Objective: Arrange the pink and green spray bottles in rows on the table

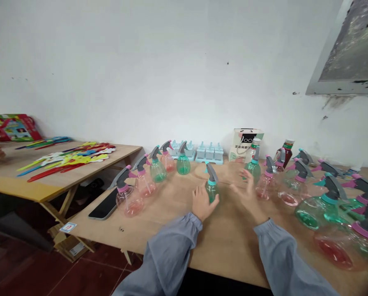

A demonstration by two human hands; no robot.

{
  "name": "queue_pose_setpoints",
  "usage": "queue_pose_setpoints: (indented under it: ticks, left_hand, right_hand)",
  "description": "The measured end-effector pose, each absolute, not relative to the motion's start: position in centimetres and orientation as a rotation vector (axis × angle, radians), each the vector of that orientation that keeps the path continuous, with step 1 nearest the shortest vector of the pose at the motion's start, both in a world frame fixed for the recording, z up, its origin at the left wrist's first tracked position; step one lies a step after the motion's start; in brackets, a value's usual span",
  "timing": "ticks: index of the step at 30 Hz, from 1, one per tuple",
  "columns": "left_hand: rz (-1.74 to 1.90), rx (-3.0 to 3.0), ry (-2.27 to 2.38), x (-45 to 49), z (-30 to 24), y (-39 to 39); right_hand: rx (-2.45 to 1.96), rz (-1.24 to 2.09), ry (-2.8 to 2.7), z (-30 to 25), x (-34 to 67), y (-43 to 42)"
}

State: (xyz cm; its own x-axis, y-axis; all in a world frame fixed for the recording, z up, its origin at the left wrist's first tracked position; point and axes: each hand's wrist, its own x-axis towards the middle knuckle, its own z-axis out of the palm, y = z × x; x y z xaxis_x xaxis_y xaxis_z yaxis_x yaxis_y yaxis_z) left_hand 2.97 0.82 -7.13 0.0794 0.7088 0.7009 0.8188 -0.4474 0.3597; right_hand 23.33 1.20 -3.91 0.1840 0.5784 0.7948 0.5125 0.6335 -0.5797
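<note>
My left hand is wrapped round the body of a green spray bottle with a grey trigger head, standing upright on the wooden table. My right hand hovers just to the right of it, fingers spread and blurred, holding nothing. Both arms wear grey sleeves.
Pink and green spray bottles line the table's left; several more crowd the right. A black phone lies at the left edge. Blue trays, a carton and a dark bottle stand by the wall. A second table holds coloured strips.
</note>
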Motion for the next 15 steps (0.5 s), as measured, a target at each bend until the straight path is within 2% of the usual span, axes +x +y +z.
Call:
queue_pose_setpoints:
  ticks: [4, 7, 11, 13, 15]
  left_hand:
    - [-1.203, -2.376, -1.215, 4.4, -8.4, -1.1]
    - [-1.271, -2.488, -1.051, 3.4, -7.7, -0.1]
    - [-1.548, -2.109, -1.602, -0.4, -3.7, 5.7]
    - [-1.494, -1.924, -1.961, -2.6, -1.2, 9.4]
    - [-1.401, -1.974, -2.038, -4.3, 0.7, 12.6]
  right_hand:
    - [-0.955, 0.529, -1.605, -3.8, 20.2, 1.0]
    - [-0.972, 0.638, -1.573, -3.7, 21.0, 0.3]
    - [-0.957, 0.669, -1.620, -3.0, 22.5, -0.6]
    - [-0.940, 0.698, -1.675, -2.7, 22.8, -0.8]
    - [-0.934, 0.735, -1.690, -2.4, 22.8, -0.9]
